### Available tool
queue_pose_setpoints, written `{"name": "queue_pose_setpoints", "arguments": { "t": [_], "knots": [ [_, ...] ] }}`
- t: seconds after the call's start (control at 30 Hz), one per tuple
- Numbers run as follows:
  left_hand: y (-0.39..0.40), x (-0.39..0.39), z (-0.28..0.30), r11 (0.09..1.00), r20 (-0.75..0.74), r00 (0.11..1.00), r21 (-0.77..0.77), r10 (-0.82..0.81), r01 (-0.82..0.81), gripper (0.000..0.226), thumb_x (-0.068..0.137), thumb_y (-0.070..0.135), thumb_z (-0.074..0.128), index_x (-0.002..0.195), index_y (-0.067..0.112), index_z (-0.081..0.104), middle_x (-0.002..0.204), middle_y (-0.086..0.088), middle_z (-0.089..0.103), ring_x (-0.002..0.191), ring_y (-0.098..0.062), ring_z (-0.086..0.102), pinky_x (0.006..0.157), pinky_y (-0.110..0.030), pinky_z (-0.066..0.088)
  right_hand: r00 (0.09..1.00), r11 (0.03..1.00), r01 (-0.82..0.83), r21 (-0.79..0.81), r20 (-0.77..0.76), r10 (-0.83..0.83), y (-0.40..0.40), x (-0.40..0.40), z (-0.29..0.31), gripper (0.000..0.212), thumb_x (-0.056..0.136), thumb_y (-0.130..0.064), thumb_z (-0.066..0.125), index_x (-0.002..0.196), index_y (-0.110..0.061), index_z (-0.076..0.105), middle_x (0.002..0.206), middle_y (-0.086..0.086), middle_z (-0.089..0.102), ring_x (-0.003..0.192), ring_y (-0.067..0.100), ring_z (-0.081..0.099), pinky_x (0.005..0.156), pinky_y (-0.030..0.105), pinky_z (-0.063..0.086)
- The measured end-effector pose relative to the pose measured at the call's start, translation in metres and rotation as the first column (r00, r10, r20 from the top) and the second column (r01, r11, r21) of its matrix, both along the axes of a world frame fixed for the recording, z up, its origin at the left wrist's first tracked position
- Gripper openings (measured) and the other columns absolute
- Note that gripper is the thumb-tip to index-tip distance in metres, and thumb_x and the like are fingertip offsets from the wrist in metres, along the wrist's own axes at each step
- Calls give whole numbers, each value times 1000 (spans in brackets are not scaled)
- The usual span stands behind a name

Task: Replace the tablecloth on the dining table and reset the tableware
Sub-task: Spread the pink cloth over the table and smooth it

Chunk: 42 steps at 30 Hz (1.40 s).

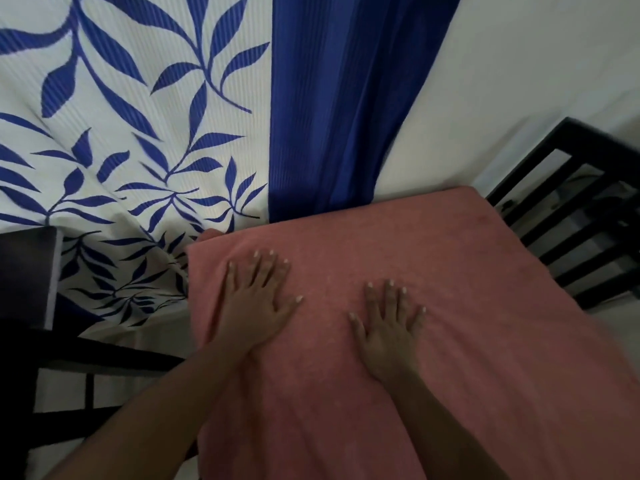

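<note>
Both hands, left hand [258, 299] and right hand [389, 327], press flat with fingers spread on the soft, light pink tablecloth [485, 306]; its edges beyond the fingertips look easiest to grip.

Left hand [258, 299], right hand [388, 327] flat, fingers spread.

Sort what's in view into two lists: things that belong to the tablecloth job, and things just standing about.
Part of the job:
- pink tablecloth, spread over the table
- left hand, flat on the cloth
- right hand, flat on the cloth

Just around:
- leaf-patterned curtain
- plain blue curtain
- dark chair at the far right
- dark chair at the left
</note>
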<state>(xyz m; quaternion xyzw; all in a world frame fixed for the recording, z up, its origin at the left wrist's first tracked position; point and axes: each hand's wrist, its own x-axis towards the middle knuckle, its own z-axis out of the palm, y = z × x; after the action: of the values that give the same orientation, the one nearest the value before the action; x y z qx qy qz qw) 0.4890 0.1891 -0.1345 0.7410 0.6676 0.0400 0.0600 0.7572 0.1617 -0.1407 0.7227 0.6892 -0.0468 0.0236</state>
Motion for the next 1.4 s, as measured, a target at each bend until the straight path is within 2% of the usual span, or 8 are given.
{"name": "queue_pose_setpoints", "arguments": {
  "t": [0.17, 0.33, 0.77, 0.9, 1.03, 1.13, 1.27, 1.4],
  "knots": [
    [25, 8, 10, 996, 81, 994, -46, 78, -74, 79, 87, 80, 24, 154, 37, 23, 166, 7, 11, 154, -22, 2, 118, -64, -2, 988, 981, 78, 178, -143, -53, 43, 17, 22, 62, 100, -61, 21, 156, -35, 30, 163, 8, 29, 150, 33, 24, 120, 62, 15],
    [34, 64, 3, 994, 83, 996, -99, -43, 51, 90, 78, 89, 17, 156, 44, 12, 167, 11, -2, 154, -26, -5, 110, -72, -6, 908, 903, 416, 107, -107, -406, 80, 130, 20, 70, 95, -74, 12, 157, -44, 3, 169, 6, 0, 155, 34, -2, 119, 65, -1],
    [39, 120, 2, 997, 97, 995, -66, -33, 40, 86, 84, 86, 12, 153, 39, 31, 166, 4, 16, 153, -29, 12, 116, -66, 0, 887, 890, 457, 3, -76, -455, 142, 260, 12, 80, 86, -86, 2, 157, -47, -2, 168, -3, -13, 155, 27, -11, 115, 71, -9],
    [67, 75, 14, 997, 303, 949, -39, 81, -73, 88, 81, 84, 10, 149, 34, 36, 159, -2, 31, 141, -34, 34, 112, -64, 25, 884, 888, 460, 16, -98, -457, 148, 282, 10, 77, 92, -81, 7, 158, -42, 3, 169, -3, -5, 155, 25, -4, 117, 67, -9],
    [100, -16, -10, 979, 88, 975, -15, 204, -204, 86, 82, 87, 14, 151, 37, 28, 158, -5, 35, 143, -39, 30, 112, -67, 24, 829, 815, 557, 157, -168, -534, 155, 290, 5, 73, 95, -72, 11, 155, -33, 23, 164, 12, 21, 149, 36, 24, 119, 66, 12],
    [107, -27, -22, 978, 48, 977, -17, 207, -206, 89, 82, 88, 12, 153, 35, 23, 155, -7, 39, 142, -37, 35, 113, -66, 24, 825, 825, 563, 57, -108, -555, 166, 289, 17, 77, 89, -81, 1, 153, -44, 22, 165, 8, 20, 151, 38, 18, 114, 74, 5],
    [98, -20, -12, 977, 47, 976, -15, 212, -211, 84, 86, 84, 10, 154, 36, 19, 156, -6, 36, 143, -34, 33, 115, -64, 20, 876, 844, 481, 236, -170, -451, 220, 235, 40, 79, 93, -70, 1, 146, -26, 41, 155, 14, 37, 144, 39, 29, 115, 66, 20],
    [92, -18, -3, 984, 41, 983, -7, 179, -179, 81, 87, 82, 11, 153, 36, 25, 152, -5, 42, 140, -32, 37, 114, -62, 21, 971, 972, 231, 41, -75, -228, 263, 181, 7, 85, 85, -87, 2, 154, -43, 24, 167, -1, 13, 154, 32, 11, 115, 73, 5]
  ]
}}
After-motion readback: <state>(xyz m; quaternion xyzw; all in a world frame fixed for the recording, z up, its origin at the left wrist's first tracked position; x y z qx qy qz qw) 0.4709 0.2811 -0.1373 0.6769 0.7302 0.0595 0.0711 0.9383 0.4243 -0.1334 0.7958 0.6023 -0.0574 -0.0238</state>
